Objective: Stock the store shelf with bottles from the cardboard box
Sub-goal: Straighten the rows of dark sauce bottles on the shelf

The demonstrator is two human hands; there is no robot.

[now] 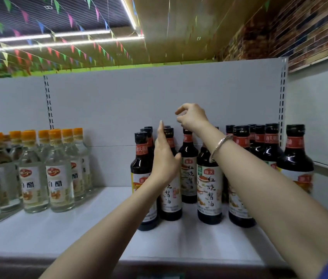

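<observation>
Reaching deep into the white metal store shelf (82,234), both hands are up among the dark glass soy sauce bottles with black caps and cream labels (209,188) at centre frame. The left hand (164,158) is flat and straight-fingered, edge-on, its palm laid against the necks of the left cluster, holding nothing. The right hand (192,118), silver bangle (218,147) on its wrist, hovers just above the cap of the rear bottle (188,170), fingers loosely curled and empty as far as I can see.

Here is what matters: that rear bottle stands upright, long axis vertical, directly beneath the right hand and just to the right of the left palm. So the right hand is the nearer one, and I would judge a straight drop onto the cap is what a nudge or regrip calls for.

Over in the left of the frame sit clear vinegar bottles with orange caps (58,174), well apart. More dark bottles (295,158) stand at right. No cardboard box in view.
</observation>
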